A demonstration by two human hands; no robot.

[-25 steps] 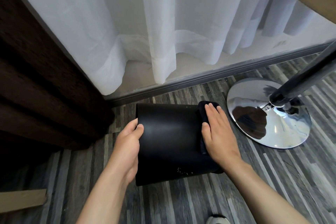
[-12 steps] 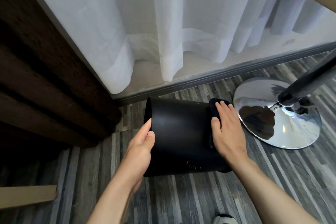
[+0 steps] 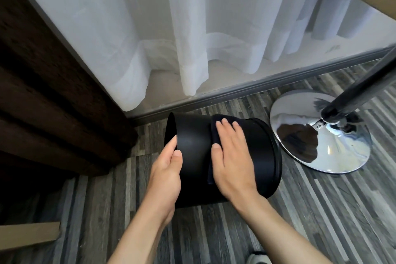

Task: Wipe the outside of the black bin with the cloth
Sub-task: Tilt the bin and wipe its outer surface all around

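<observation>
The black bin (image 3: 192,141) lies on its side on the grey plank floor, its open mouth pointing left and its base to the right. My left hand (image 3: 166,169) grips the bin's rim at the mouth, thumb on the outside wall. My right hand (image 3: 232,156) lies flat on top of the bin's side, pressing a dark cloth (image 3: 214,133) against it. Only the cloth's edges show around my fingers and palm.
A chrome round table base (image 3: 334,156) with a dark pole (image 3: 360,83) stands just right of the bin. White curtains (image 3: 192,28) and a grey baseboard (image 3: 235,92) run behind it. Dark brown furniture (image 3: 53,92) is at the left. A shoe tip (image 3: 257,259) shows at the bottom edge.
The bin has turned so its base now shows at the right. My right hand with the cloth has slid left across the bin's side, toward the middle. My left hand stays on the rim.
</observation>
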